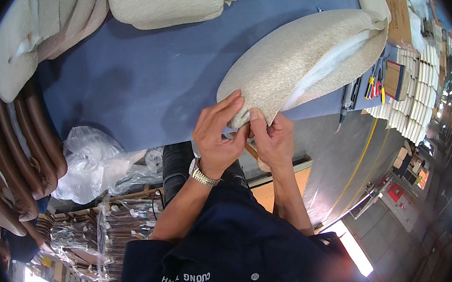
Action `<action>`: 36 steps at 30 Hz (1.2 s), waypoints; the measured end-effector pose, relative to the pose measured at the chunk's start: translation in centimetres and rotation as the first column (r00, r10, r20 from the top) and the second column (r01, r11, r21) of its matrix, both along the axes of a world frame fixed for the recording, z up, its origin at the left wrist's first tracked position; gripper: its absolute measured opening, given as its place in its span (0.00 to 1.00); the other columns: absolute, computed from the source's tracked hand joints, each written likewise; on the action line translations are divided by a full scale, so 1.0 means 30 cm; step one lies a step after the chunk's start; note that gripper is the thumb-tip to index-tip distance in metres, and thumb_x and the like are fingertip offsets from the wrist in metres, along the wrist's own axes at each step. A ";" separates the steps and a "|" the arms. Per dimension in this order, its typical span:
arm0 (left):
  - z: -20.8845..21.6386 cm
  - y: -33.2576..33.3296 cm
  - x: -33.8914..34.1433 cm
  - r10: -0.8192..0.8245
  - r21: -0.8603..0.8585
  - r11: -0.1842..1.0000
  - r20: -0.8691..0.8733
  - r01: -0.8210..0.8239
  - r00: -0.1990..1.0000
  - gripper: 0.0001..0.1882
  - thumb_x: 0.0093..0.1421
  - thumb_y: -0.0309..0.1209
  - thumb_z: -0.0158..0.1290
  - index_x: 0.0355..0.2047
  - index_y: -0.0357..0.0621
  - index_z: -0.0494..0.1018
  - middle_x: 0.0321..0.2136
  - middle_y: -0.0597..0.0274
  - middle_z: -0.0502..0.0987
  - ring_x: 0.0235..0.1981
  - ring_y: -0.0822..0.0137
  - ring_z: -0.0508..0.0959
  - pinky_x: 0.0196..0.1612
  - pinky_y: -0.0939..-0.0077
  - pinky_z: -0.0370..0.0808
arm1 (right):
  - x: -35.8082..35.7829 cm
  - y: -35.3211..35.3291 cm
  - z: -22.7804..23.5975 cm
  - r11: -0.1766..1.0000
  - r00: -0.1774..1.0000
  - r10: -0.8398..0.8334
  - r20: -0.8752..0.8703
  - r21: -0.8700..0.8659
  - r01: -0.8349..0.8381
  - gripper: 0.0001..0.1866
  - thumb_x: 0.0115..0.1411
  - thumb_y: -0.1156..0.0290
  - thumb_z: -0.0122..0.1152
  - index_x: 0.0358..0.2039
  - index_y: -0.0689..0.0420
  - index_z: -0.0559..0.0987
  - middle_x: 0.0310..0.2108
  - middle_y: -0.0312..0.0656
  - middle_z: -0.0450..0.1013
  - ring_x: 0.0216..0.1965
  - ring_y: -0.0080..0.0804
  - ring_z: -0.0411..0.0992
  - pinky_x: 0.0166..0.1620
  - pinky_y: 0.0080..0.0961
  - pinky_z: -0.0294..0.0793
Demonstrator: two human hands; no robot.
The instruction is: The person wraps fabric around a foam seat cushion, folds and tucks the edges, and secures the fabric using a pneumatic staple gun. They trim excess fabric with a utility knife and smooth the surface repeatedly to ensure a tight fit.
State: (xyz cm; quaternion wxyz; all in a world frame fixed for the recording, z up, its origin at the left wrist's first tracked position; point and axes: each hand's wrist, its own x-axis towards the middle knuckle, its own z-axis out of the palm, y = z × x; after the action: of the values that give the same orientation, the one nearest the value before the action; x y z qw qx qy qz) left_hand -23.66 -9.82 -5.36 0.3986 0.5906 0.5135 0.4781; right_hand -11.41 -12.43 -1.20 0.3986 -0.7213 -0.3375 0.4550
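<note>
A beige woven-fabric cushion (273, 64) lies at a slant on the blue-topped table, its near corner reaching the front edge. Along its right side the cover gapes, and white filling (332, 62) shows inside. My left hand (218, 131), below a metal-band watch, grips the cushion's near left corner, fingers on top of the fabric. My right hand (273, 137) pinches the same corner a little further right, thumb on the cloth. Both hands are close together; the fingertips under the fabric are hidden.
More beige cushions (176, 5) lie at the far side of the blue table (124, 85). Brown padded pieces (27, 142) stand stacked at the left, beside crumpled clear plastic (88, 164). Screwdrivers (376, 85) and a black tool (347, 101) hang at the right edge, near stacked cream pieces (415, 92).
</note>
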 end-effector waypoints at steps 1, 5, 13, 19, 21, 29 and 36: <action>-0.004 0.003 -0.004 0.000 0.009 1.000 0.000 0.000 1.000 0.28 0.42 0.18 0.66 0.48 0.42 0.83 0.50 0.56 0.85 0.46 0.59 0.85 0.48 0.69 0.80 | 0.000 0.001 -0.004 1.000 1.000 0.006 0.001 0.010 -0.006 0.10 0.69 0.71 0.62 0.37 0.66 0.83 0.27 0.39 0.81 0.30 0.18 0.73 0.35 0.23 0.74; -0.007 0.006 -0.011 -0.027 -0.011 1.000 0.010 0.028 1.000 0.27 0.43 0.17 0.67 0.47 0.40 0.82 0.51 0.52 0.84 0.50 0.55 0.84 0.51 0.66 0.78 | 0.002 0.004 -0.004 1.000 0.999 0.021 -0.046 0.020 -0.020 0.10 0.70 0.71 0.60 0.37 0.66 0.83 0.27 0.35 0.79 0.29 0.17 0.72 0.34 0.22 0.73; -0.095 -0.011 -0.027 -0.163 -0.166 0.951 0.446 0.260 0.880 0.34 0.55 0.27 0.65 0.62 0.42 0.68 0.70 0.42 0.66 0.73 0.44 0.61 0.74 0.46 0.53 | -0.024 0.011 0.002 0.996 0.998 0.066 -0.022 0.065 -0.065 0.10 0.72 0.71 0.60 0.38 0.66 0.83 0.28 0.33 0.78 0.29 0.18 0.71 0.33 0.22 0.73; 0.004 -0.009 0.033 -0.025 -0.355 0.924 0.319 0.144 0.947 0.45 0.60 0.46 0.66 0.71 0.39 0.59 0.74 0.33 0.53 0.77 0.33 0.47 0.74 0.43 0.49 | 0.023 -0.051 -0.054 0.992 0.996 0.079 -0.038 0.105 -0.074 0.10 0.73 0.71 0.58 0.40 0.66 0.82 0.32 0.34 0.79 0.35 0.18 0.72 0.38 0.21 0.72; 0.022 0.004 0.035 -0.068 -0.409 0.896 0.259 0.173 0.963 0.48 0.60 0.48 0.66 0.73 0.40 0.58 0.74 0.33 0.52 0.76 0.31 0.47 0.74 0.43 0.49 | 0.041 -0.069 -0.063 0.990 0.992 0.092 -0.083 0.114 -0.082 0.11 0.74 0.72 0.56 0.42 0.66 0.82 0.34 0.35 0.79 0.37 0.19 0.72 0.40 0.21 0.72; 0.015 0.006 0.029 -0.109 -0.453 0.852 0.335 0.262 0.936 0.43 0.60 0.45 0.66 0.72 0.47 0.63 0.75 0.36 0.53 0.76 0.37 0.50 0.75 0.46 0.50 | 0.072 -0.071 -0.052 0.977 0.980 0.186 -0.077 0.123 -0.176 0.11 0.75 0.72 0.52 0.47 0.65 0.80 0.38 0.37 0.79 0.39 0.24 0.74 0.43 0.25 0.73; 0.019 0.004 0.030 -0.049 -0.438 0.868 0.390 0.232 0.920 0.41 0.63 0.37 0.64 0.73 0.41 0.61 0.73 0.39 0.58 0.76 0.42 0.54 0.75 0.51 0.52 | 0.094 -0.029 -0.043 0.910 0.936 0.345 0.064 0.220 -0.350 0.10 0.72 0.75 0.54 0.48 0.66 0.80 0.33 0.41 0.78 0.30 0.31 0.73 0.36 0.30 0.71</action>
State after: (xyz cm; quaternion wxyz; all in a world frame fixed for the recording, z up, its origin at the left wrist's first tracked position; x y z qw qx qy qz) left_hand -22.77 -9.69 -4.79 0.6543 0.4112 0.4864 0.4078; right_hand -8.57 -13.31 -2.48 0.3875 -0.6045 -0.5150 0.4683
